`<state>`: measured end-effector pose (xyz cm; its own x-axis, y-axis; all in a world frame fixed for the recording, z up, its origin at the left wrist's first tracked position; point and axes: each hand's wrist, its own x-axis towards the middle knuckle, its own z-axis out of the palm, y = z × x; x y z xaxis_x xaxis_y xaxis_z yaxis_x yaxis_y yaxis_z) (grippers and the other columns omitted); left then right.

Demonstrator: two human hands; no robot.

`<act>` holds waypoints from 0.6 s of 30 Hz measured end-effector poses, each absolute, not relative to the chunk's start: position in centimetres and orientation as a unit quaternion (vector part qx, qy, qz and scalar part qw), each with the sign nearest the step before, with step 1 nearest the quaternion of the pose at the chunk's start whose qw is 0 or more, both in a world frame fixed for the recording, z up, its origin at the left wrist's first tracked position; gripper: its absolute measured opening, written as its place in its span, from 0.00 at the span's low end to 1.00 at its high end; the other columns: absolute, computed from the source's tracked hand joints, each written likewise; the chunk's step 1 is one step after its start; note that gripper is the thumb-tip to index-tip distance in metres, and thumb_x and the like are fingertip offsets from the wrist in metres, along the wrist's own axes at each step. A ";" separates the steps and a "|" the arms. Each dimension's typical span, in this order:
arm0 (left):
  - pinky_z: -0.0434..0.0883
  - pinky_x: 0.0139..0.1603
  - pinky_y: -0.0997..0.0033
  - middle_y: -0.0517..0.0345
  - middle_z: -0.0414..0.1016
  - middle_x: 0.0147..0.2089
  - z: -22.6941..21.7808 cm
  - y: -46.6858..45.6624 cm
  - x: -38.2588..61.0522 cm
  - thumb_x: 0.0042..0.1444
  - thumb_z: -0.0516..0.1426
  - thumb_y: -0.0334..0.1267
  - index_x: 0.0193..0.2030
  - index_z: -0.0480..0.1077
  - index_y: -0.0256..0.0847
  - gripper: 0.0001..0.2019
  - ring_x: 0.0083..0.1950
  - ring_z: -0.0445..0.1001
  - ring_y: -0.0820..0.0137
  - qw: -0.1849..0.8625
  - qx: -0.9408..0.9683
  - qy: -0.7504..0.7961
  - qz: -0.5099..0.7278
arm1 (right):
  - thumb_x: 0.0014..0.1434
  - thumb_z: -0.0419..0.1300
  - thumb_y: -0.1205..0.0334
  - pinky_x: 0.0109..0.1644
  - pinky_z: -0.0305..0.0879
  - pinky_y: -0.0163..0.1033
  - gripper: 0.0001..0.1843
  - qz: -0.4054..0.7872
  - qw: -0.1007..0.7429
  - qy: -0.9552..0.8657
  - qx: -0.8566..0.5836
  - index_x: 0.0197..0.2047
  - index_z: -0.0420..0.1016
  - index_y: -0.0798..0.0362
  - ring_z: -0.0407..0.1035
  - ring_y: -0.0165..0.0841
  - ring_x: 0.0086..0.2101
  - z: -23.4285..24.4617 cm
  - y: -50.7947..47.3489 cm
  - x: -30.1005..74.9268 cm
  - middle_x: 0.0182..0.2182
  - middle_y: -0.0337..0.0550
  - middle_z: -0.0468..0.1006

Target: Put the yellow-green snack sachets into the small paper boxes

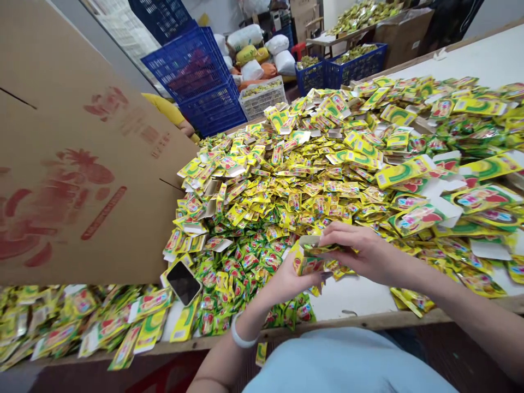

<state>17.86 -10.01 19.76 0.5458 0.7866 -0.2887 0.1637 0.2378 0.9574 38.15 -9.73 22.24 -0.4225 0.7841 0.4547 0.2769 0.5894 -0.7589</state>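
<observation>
My left hand point(289, 279) is wrapped around a small yellow box point(305, 261) with its top flap open. At the mouth of that box my right hand point(347, 248) has its fingers closed on a small packet, mostly hidden by the fingers. Below and left of my left hand lies a heap of green sachets point(245, 262) with fruit pictures. Beyond both hands spreads a pile of yellow sachets point(298, 202). To the right, flat yellow-green boxes point(421, 218) lie with white flaps standing open.
A large printed carton point(102, 136) stands at the left of the table. A phone point(184, 283) lies beside it. Blue crates point(208, 87) are stacked behind, near sacks point(245, 38) and a white crate point(264, 100). The table's wooden edge point(368, 321) runs before my body.
</observation>
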 end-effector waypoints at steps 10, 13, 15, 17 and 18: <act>0.68 0.29 0.75 0.63 0.67 0.28 18.1 -10.1 18.0 0.49 0.66 0.43 0.39 0.64 0.37 0.18 0.27 0.67 0.76 0.704 0.582 0.381 0.144 | 0.61 0.59 0.62 0.28 0.62 0.32 0.04 0.399 0.355 -0.750 -0.392 0.37 0.75 0.50 0.67 0.30 0.25 21.2 -10.4 39.1 0.27 0.38 0.75; 0.69 0.33 0.75 0.63 0.69 0.33 17.4 -11.2 17.8 0.48 0.68 0.41 0.48 0.65 0.38 0.24 0.30 0.68 0.75 0.716 0.567 0.376 0.157 | 0.67 0.55 0.58 0.30 0.62 0.34 0.16 0.367 0.384 -0.757 -0.381 0.27 0.72 0.50 0.66 0.31 0.25 19.5 -11.9 38.5 0.25 0.40 0.73; 0.71 0.37 0.73 0.60 0.71 0.37 16.9 -12.2 17.8 0.48 0.68 0.40 0.55 0.64 0.38 0.29 0.35 0.70 0.73 0.724 0.563 0.365 0.162 | 0.69 0.50 0.57 0.32 0.64 0.35 0.20 0.390 0.360 -0.763 -0.368 0.27 0.74 0.50 0.68 0.32 0.27 18.5 -13.4 38.0 0.25 0.42 0.74; 0.72 0.44 0.69 0.54 0.73 0.44 16.3 -13.1 18.0 0.50 0.68 0.42 0.59 0.62 0.39 0.32 0.42 0.73 0.69 0.730 0.561 0.354 0.163 | 0.71 0.48 0.56 0.34 0.67 0.36 0.21 0.440 0.327 -0.756 -0.357 0.30 0.77 0.49 0.71 0.33 0.28 17.9 -14.7 37.6 0.26 0.42 0.76; 0.72 0.48 0.67 0.52 0.73 0.48 16.0 -13.5 18.1 0.50 0.68 0.43 0.61 0.61 0.40 0.34 0.46 0.74 0.66 0.729 0.565 0.348 0.168 | 0.70 0.50 0.55 0.34 0.68 0.36 0.20 0.460 0.321 -0.746 -0.359 0.32 0.78 0.48 0.72 0.34 0.29 17.7 -15.2 37.6 0.26 0.42 0.77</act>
